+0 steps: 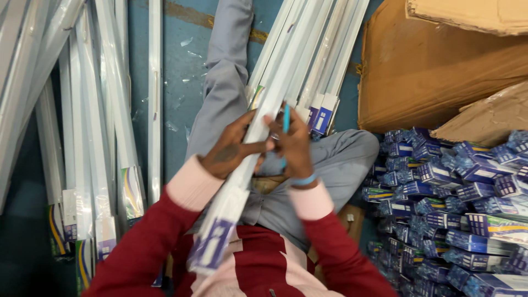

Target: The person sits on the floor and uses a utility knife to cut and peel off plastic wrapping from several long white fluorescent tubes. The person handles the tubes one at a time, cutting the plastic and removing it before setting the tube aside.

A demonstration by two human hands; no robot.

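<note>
A long white tube-light box (236, 181) in clear wrap lies slantwise across my lap, its printed purple end near my chest. My left hand (228, 148) grips it from the left side around its middle. On the right of the box, my right hand (294, 146) holds a thin light-blue pen (286, 118) upright, fingers touching the box. A blue band circles my right wrist. I wear a red sweater with pink cuffs and grey trousers.
More long white tube boxes (308, 55) lean over my legs ahead. Several similar boxes (93, 126) lie on the blue floor at left. Brown cardboard cartons (434, 66) stand at upper right, and a heap of small blue packets (462, 209) fills the right side.
</note>
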